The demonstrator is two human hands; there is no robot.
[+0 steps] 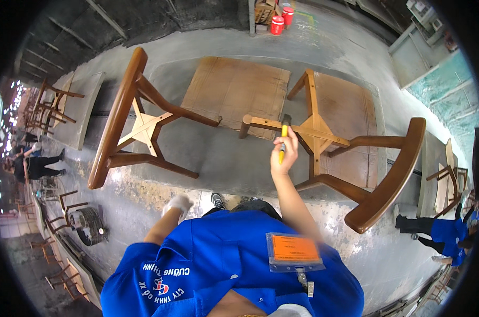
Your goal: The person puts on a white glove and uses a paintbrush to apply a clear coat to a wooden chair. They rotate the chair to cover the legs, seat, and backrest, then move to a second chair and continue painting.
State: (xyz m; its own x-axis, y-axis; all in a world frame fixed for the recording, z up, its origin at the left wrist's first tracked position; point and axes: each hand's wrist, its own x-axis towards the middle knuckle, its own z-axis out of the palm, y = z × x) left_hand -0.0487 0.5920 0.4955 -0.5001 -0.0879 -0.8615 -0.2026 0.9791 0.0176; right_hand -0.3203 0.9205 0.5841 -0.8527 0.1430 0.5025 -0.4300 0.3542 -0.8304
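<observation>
My right hand [285,154] is closed around a short yellow-handled tool [285,130] with a dark head; its exact kind is unclear. The tool is over one arm of the cross brace of the right-hand wooden chair frame [313,129]; I cannot tell whether they touch. This frame lies tipped over, its curved brown rail [391,182] at the right. A second brown chair frame [118,121] with a pale cross brace [145,127] lies to the left. My left hand [179,205], in a white glove, hangs low by my body, its fingers too blurred to read.
Cardboard sheets [234,87] cover parts of the grey worktable [197,153]. Red-and-white tubs [277,25] stand beyond it. A round black fan [88,226] is at the left. Co-workers [39,166] and another in blue [445,232] are at either side, among more chair frames [54,103].
</observation>
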